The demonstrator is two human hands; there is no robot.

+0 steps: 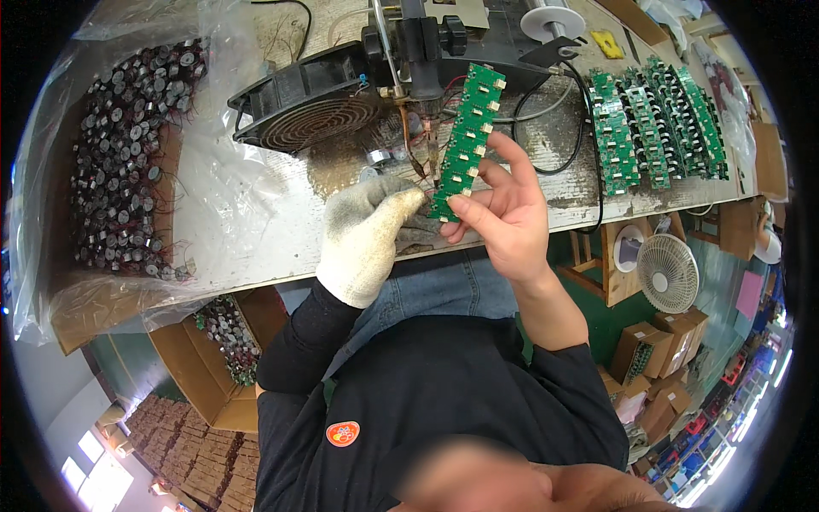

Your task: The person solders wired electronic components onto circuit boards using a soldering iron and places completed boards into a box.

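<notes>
My right hand [509, 209], bare, grips the lower end of a long green circuit board [469, 141] between thumb and fingers. The board stands tilted, with a row of small white connectors along its edge. My left hand [367, 230] wears a whitish, soiled work glove. Its thumb and fingers are pinched together beside the board's lower end; what they hold is hidden. Just above the fingertips, a soldering tip [432, 158] points down from a black stand [420, 64]. A small round metal part [380, 157] lies on the table behind my left hand.
A black fan [316, 107] stands behind my left hand. At the left, a plastic-lined box holds many small round wired parts [128, 145]. More green boards [657, 128] stand in rows at the right, past a black cable [589, 128]. A solder spool [552, 24] is at the back.
</notes>
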